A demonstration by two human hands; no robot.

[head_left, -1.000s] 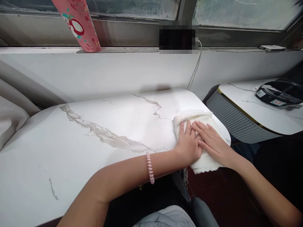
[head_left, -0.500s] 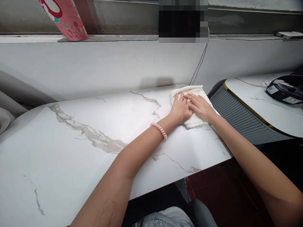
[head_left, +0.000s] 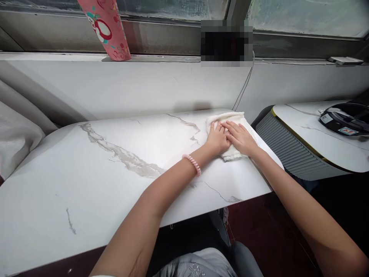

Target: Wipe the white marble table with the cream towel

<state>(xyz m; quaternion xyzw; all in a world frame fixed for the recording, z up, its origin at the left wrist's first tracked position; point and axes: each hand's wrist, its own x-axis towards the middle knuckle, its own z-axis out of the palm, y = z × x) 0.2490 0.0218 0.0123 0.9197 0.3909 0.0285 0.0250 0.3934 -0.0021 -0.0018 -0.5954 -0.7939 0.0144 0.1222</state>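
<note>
A folded white cloth lies on the far right part of a white marble-patterned table, close to the wall. My left hand and my right hand press flat on top of it, side by side, fingers pointing away from me. A pink coiled band sits on my left wrist. The hands cover most of the cloth.
A pink patterned object leans on the window ledge above. A cable hangs down the wall behind the cloth. To the right stands a second marble-topped unit with ribbed grey sides, carrying a black round device. Grey fabric lies at left.
One second ago the cloth and both hands were at the table's near right edge. They slid away from me to the far right corner near the wall and stay there.
</note>
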